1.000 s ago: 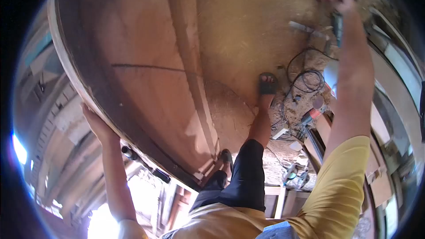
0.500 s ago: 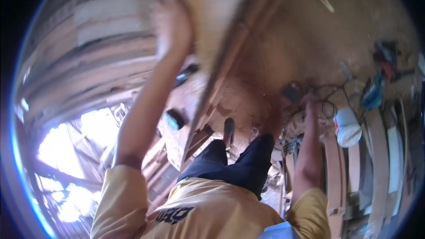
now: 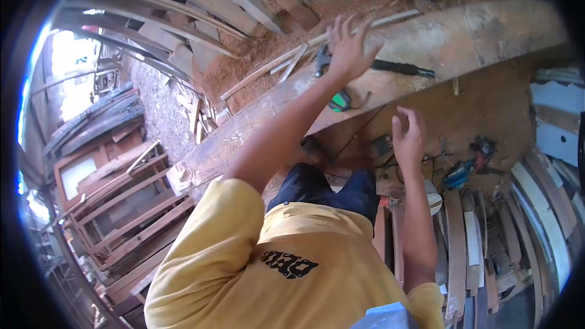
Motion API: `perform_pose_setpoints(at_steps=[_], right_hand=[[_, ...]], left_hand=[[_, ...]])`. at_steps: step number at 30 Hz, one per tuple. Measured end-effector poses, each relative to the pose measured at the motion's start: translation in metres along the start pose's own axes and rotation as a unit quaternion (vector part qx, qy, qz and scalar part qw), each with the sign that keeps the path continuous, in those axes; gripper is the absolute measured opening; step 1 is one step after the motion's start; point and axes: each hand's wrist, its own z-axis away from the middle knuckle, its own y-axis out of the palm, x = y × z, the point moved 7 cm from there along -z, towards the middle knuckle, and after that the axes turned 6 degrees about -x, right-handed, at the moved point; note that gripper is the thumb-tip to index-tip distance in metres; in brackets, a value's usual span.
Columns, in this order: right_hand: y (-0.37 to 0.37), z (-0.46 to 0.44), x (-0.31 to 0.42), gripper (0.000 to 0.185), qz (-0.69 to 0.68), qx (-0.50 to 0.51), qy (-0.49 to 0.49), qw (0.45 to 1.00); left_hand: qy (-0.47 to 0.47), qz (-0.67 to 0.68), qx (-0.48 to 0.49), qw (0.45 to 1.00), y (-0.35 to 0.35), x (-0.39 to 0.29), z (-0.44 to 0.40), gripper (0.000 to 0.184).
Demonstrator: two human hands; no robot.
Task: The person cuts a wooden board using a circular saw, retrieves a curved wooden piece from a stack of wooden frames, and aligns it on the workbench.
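My left hand [image 3: 350,50] is stretched over a long wooden plank [image 3: 426,39], its fingers spread. Under it lies a hammer [image 3: 405,68] with a black handle; the hand covers its middle, and whether they touch I cannot tell. Close to that wrist, a green and black tape measure [image 3: 340,101] rests on the plank beside a small dark piece. My right hand [image 3: 408,141] is raised on the near side of the plank, fingers apart, with nothing in it.
Thin wood strips [image 3: 292,55] and sawdust [image 3: 244,64] lie beyond the plank. A blue power tool [image 3: 459,174] sits on the floor at right, near a white container [image 3: 434,198]. Stacked boards [image 3: 454,250] stand at lower right; wooden frames [image 3: 116,207] lean at left.
The view has swung, and the plank now runs across it. My left hand has come off the wood to hover by the hammer, fingers spreading. My right hand has risen from low down.
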Motion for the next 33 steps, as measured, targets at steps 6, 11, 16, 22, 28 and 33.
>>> perform_pose_setpoints(at_steps=[6, 11, 16, 22, 28, 33], right_hand=[[0.075, -0.089, 0.049, 0.060, 0.414, -0.034, -0.181, 0.891], [0.117, -0.121, 0.001, 0.061, 0.517, 0.132, -0.165, 0.830], [0.125, -0.064, 0.000, 0.038, 0.241, 0.280, -0.158, 0.916], [0.193, 0.014, 0.166, 0.043, 0.112, 0.466, -0.189, 0.857], [0.280, 0.119, 0.226, 0.030, 0.174, 0.687, -0.198, 0.677], [0.293, 0.249, 0.225, 0.015, 0.308, 0.750, -0.093, 0.578]], left_hand=[[0.163, -0.099, 0.082, 0.978, -0.050, 0.073, 0.182, 0.064], [0.057, -0.139, 0.030, 0.988, -0.089, 0.161, 0.266, 0.059], [-0.328, 0.169, -0.147, 0.918, -0.158, 0.189, 0.395, 0.075], [-0.532, 0.415, -0.547, 0.495, -0.132, 0.147, 0.528, 0.062], [-0.357, 0.618, -0.664, 0.223, -0.097, 0.074, 0.522, 0.053], [-0.220, 0.641, -0.735, 0.034, -0.072, 0.074, 0.506, 0.054]])
